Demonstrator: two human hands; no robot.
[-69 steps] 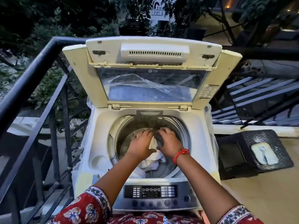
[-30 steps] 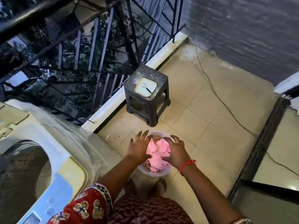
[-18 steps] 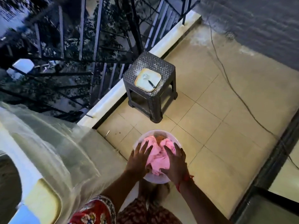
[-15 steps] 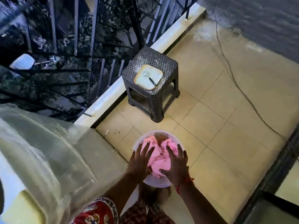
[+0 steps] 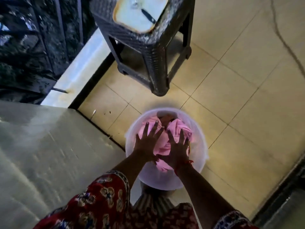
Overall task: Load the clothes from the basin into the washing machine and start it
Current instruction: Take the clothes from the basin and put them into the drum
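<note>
Tiled balcony floor [image 5: 231, 96] carries the white basin [image 5: 196, 138] at lower centre of the frame, where my left hand [image 5: 146, 144] and right hand [image 5: 177, 150] press spread-fingered on the pink clothes [image 5: 162, 144], so next I judge I must gather and lift them.

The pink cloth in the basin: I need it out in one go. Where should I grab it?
Probably from above, scooping both sides of the crumpled pink cloth. It is heaped loosely inside the round basin, and the left hand and right hand already rest spread on it.
</note>
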